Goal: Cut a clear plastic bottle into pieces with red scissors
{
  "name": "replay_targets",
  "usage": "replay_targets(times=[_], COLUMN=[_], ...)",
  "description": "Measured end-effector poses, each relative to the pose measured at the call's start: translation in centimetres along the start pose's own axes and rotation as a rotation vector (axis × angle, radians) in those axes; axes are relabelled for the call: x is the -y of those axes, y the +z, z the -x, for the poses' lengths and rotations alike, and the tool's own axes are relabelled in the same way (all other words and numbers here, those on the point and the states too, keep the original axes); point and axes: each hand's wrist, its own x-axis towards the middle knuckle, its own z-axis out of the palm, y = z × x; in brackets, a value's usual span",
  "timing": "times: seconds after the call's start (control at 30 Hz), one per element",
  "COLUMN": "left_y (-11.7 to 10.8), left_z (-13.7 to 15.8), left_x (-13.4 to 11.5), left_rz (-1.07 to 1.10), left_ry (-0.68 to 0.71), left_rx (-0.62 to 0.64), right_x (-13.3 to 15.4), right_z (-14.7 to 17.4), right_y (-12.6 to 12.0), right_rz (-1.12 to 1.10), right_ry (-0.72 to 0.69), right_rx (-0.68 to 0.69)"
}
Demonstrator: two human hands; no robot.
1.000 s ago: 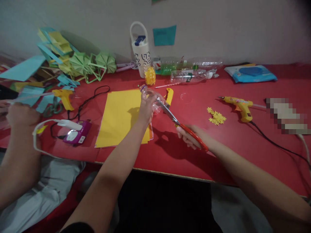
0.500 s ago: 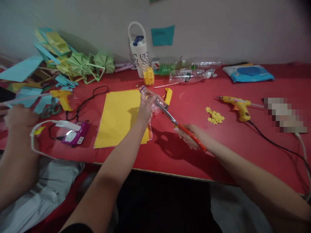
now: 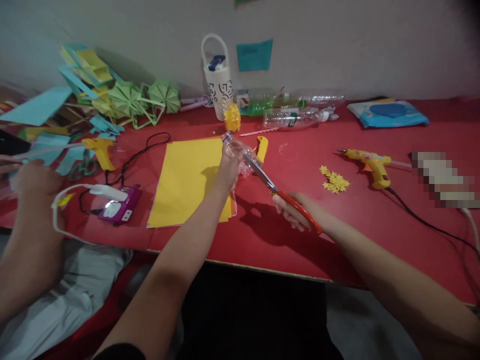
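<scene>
My left hand [image 3: 229, 167] is closed around a clear plastic bottle piece [image 3: 246, 164] with a purple ring at its neck, held above the right edge of a stack of yellow paper [image 3: 187, 182]. In my right hand [image 3: 294, 210] are red-handled scissors [image 3: 300, 209], their metal blades reaching up and left to the plastic. Whether the blades are fully closed on it, I cannot tell. Just behind the plastic lies a yellow-handled cutter [image 3: 262, 148]. A pile of yellow stars [image 3: 335, 180] sits right of the scissors.
Glue guns lie at right [image 3: 369, 162] and left [image 3: 100, 150]. A purple power socket [image 3: 120, 205] with cables stands near a co-worker's hand [image 3: 37, 177]. Plastic bottles [image 3: 292, 118], a white tumbler [image 3: 218, 90], a wipes pack [image 3: 388, 114] and folded paper shapes [image 3: 129, 102] line the back.
The scissor blades look closer together than before, still at the plastic. The whole view has shifted slightly, and both hands stay in nearly the same place over the table.
</scene>
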Motion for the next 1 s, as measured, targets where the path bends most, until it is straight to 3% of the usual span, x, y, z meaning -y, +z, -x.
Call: replay_targets(times=[0.3, 0.5, 0.77, 1.0], left_y=[-0.4, -0.1, 0.1, -0.3], left_z=[-0.3, -0.2, -0.1, -0.2], left_x=[0.4, 0.2, 0.0, 0.3], left_rz=[-0.039, -0.043, -0.042, -0.051], left_ry=[0.037, 0.04, 0.016, 0.039], left_rx=[0.037, -0.001, -0.054, 0.024], right_x=[0.5, -0.7, -0.5, -0.2], right_z=[0.0, -0.6, -0.6, -0.4], right_y=[0.0, 0.0, 0.3, 0.1], right_rz=[0.092, 0.117, 0.137, 0.042], right_ry=[0.057, -0.006, 0.034, -0.012], right_rx=[-0.068, -0.061, -0.081, -0.046])
